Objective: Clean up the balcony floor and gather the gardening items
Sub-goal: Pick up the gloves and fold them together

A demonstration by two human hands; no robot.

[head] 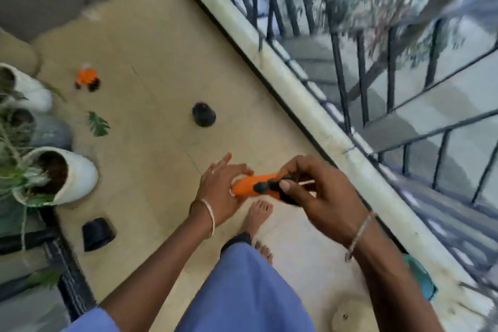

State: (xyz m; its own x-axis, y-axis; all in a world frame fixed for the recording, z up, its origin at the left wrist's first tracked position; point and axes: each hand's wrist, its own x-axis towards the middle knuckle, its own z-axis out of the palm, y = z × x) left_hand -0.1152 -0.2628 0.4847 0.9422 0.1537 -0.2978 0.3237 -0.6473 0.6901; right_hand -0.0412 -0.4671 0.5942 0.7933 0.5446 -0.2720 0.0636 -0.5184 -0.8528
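- Holding the orange tool [250,183] up in front of me, over the balcony floor [151,43] and just above my bare feet. It is off the ground, between both hands.
- My left hand [218,194] curls over the orange end with one finger sticking out. My right hand [320,197] pinches the black end, thumb pressed on top. Both are clamped on it.
- It looks like hard, light plastic to me: stiff, smooth, maybe a little slick. I'd carry it by the fat orange body, not by the black knobs (they look like moving parts).
- A thin pale stem pokes out past my right fingers. I'd keep my grip off that, since it could bend or snap.
- Motion blur smears everything, so I can't say what kind of tool this is. My right palm also hides its far end.
- Left to gather: another orange item [87,78], too blurred to name, a loose leaf [98,123], a black pot [204,114] and a tipped black pot [97,233].
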